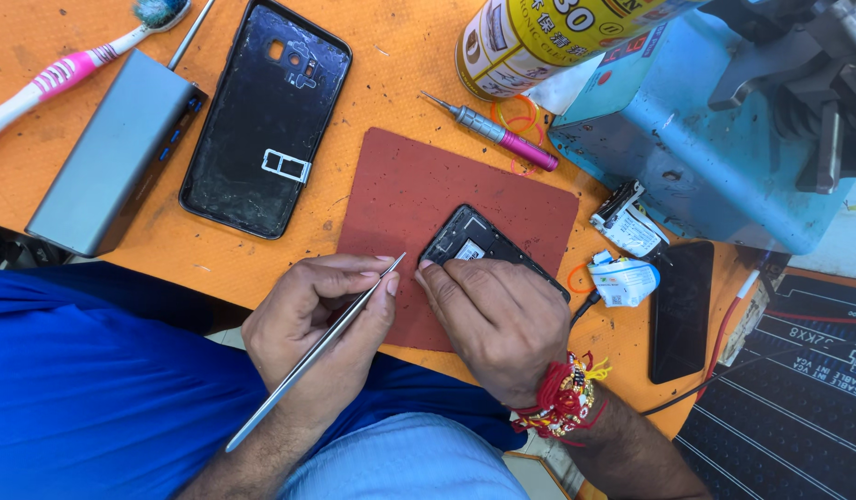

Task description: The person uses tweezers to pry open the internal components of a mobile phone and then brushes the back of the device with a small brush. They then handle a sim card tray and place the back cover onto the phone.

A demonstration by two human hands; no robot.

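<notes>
The open phone [474, 243] lies on the dark red mat [428, 194], near the mat's right edge, in front of you. You can see its black inside frame and a small white label. Most of it is hidden under your right hand [497, 319]. That hand lies flat over the phone and presses it down, with the fingers bent over its near end. You wear a red thread band [562, 398] on that wrist.

Your left hand [312, 324] is closed around a pair of thin metal tweezers [312, 356]. You hold them like a pencil. The tip points up and to the right, just beside the corner of the phone, close to your right fingertip.

The mat sits on an orange table [391, 56]. Above and left of the mat lies a black phone back cover [261, 120], inside up. Left of that is a grey metal box [108, 157], and a pink and white toothbrush [71, 65] lies near it. Above the mat is a small screwdriver [493, 130] with a pink handle. A yellow and white can [539, 32] lies on its side near the top. A blue machine [687, 139] stands at the right, and a dark phone screen [682, 310] lies below it.
</notes>
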